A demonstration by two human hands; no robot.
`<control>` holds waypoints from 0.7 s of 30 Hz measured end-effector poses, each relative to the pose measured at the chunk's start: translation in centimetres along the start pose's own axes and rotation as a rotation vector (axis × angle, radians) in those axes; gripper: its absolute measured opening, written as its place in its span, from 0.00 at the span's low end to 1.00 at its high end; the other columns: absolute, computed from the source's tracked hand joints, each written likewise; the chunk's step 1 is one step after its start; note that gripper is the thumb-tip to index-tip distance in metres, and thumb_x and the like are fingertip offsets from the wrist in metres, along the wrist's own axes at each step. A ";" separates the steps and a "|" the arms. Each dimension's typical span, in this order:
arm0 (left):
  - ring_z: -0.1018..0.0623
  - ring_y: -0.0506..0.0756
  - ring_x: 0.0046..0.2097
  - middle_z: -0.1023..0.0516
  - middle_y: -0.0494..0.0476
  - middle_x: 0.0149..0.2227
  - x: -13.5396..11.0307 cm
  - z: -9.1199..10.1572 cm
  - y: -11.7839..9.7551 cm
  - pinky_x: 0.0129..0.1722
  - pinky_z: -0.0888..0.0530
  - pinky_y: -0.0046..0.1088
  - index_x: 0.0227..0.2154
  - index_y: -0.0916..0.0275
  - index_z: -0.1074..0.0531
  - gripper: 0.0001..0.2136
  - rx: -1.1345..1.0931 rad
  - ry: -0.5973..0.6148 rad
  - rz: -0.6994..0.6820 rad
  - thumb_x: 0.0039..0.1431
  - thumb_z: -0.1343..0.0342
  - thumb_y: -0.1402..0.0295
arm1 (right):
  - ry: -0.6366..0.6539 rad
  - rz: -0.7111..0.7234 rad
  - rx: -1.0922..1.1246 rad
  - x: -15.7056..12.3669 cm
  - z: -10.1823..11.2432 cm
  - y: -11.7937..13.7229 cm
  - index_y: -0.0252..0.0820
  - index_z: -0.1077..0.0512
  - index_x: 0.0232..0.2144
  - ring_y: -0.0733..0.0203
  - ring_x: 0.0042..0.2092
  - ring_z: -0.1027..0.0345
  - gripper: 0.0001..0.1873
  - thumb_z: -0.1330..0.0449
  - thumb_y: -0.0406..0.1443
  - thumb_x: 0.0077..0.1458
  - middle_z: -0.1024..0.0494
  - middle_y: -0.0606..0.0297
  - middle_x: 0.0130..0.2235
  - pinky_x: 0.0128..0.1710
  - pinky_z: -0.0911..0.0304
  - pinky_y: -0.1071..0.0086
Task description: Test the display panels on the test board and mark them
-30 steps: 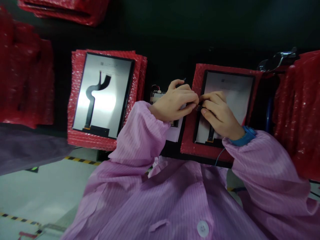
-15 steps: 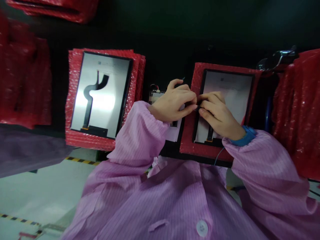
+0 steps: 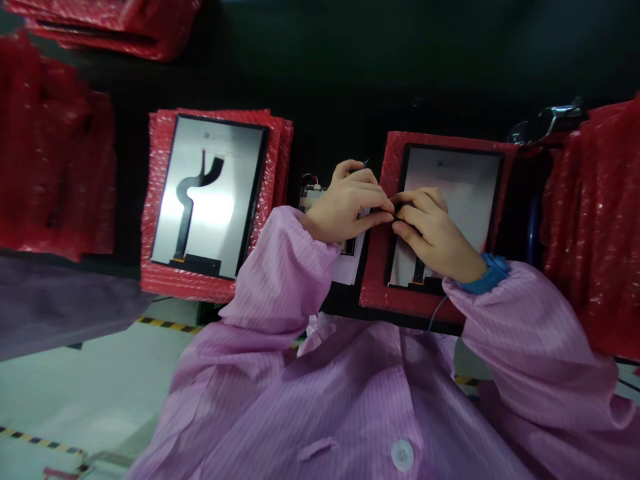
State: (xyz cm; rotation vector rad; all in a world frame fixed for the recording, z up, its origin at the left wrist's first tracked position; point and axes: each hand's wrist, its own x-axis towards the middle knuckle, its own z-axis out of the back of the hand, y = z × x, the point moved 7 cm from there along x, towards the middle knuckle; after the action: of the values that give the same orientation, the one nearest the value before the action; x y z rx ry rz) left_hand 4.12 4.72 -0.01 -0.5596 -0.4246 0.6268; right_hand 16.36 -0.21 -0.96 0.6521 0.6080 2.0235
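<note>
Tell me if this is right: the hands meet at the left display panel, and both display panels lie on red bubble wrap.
Wrong panel: in the head view, the left hand and right hand meet at the right display panel, not the left display panel. Both do lie on red bubble wrap.

We tag this as an electronics workshop, factory type: we see bare display panels (image 3: 465, 193) on red bubble wrap (image 3: 180, 285) (more piled at both sides), a dark bench (image 3: 330, 100), a striped pink smock (image 3: 350, 393), a blue wristband (image 3: 485, 279), black-and-yellow tape (image 3: 169, 325) on a pale floor (image 3: 110, 387).
</note>
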 end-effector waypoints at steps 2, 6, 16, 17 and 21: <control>0.24 0.55 0.44 0.19 0.47 0.33 0.0 0.0 0.0 0.63 0.44 0.48 0.32 0.57 0.22 0.07 -0.001 0.015 0.006 0.62 0.44 0.63 | 0.001 -0.009 -0.005 0.0 0.0 0.0 0.41 0.27 0.37 0.52 0.53 0.39 0.14 0.50 0.40 0.67 0.26 0.57 0.50 0.56 0.43 0.54; 0.25 0.55 0.42 0.21 0.49 0.31 0.0 -0.2 -0.4 0.63 0.45 0.52 0.31 0.59 0.24 0.07 0.019 0.021 -0.017 0.59 0.43 0.63 | -0.005 -0.021 -0.035 -0.1 -0.2 0.2 0.41 0.27 0.37 0.51 0.54 0.40 0.13 0.49 0.40 0.67 0.26 0.57 0.50 0.55 0.43 0.53; 0.25 0.57 0.48 0.20 0.55 0.41 -0.5 0.9 -0.4 0.65 0.45 0.50 0.39 0.59 0.25 0.15 0.134 -0.119 0.015 0.63 0.45 0.53 | -0.210 -0.063 -0.098 -1.8 3.4 1.9 0.38 0.33 0.54 0.51 0.59 0.42 0.21 0.52 0.45 0.68 0.31 0.53 0.56 0.61 0.43 0.53; 0.25 0.59 0.51 0.21 0.59 0.46 -1.1 1.7 -0.9 0.64 0.42 0.49 0.42 0.60 0.25 0.20 0.151 -0.209 0.014 0.63 0.46 0.48 | -0.267 -0.094 -0.134 -2.9 4.2 2.4 0.38 0.34 0.55 0.51 0.60 0.42 0.21 0.52 0.45 0.68 0.31 0.53 0.56 0.61 0.44 0.53; 0.26 0.58 0.48 0.24 0.62 0.44 -6.8 3.7 -3.2 0.50 0.29 0.39 0.44 0.62 0.28 0.19 0.276 -0.669 0.124 0.69 0.56 0.52 | -0.434 -0.275 -0.256 -9.4 5.1 3.8 0.38 0.35 0.56 0.50 0.57 0.39 0.20 0.49 0.42 0.67 0.30 0.52 0.54 0.58 0.41 0.54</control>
State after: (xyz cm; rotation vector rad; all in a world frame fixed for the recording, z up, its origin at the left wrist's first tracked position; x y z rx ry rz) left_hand -1.45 -0.47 3.39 -0.0977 -0.9182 0.9750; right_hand 21.69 -9.28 3.31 0.7747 0.1659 1.6006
